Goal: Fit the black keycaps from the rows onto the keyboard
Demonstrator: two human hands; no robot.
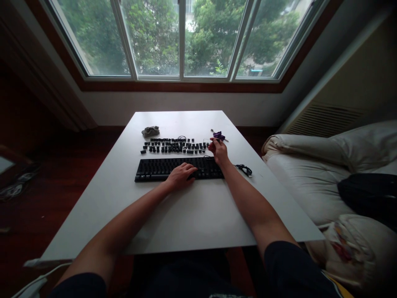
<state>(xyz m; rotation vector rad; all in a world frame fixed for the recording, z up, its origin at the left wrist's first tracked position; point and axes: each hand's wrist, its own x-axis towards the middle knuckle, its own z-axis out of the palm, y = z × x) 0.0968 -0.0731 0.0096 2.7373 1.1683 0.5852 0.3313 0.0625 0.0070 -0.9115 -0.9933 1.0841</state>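
Note:
A black keyboard (158,169) lies across the white table, with many of its keycaps off. My left hand (182,176) rests on its front edge right of the middle, fingers stretched flat over the keys. Above the keyboard's right part, my right hand (219,152) is raised and closed in a pinch on a wire keycap puller (206,140), whose thin wire end points left. The fingers hide most of its handle. Loose black keycaps (173,147) lie in rows behind the keyboard.
A crumpled grey cloth (150,131) sits at the back left of the table (186,223). Behind my right hand lie a purple cloth-like item (218,135) and a thin brush-like stick. A coiled black cable (244,169) is right of the keyboard. A pale sofa (297,178) stands to the right.

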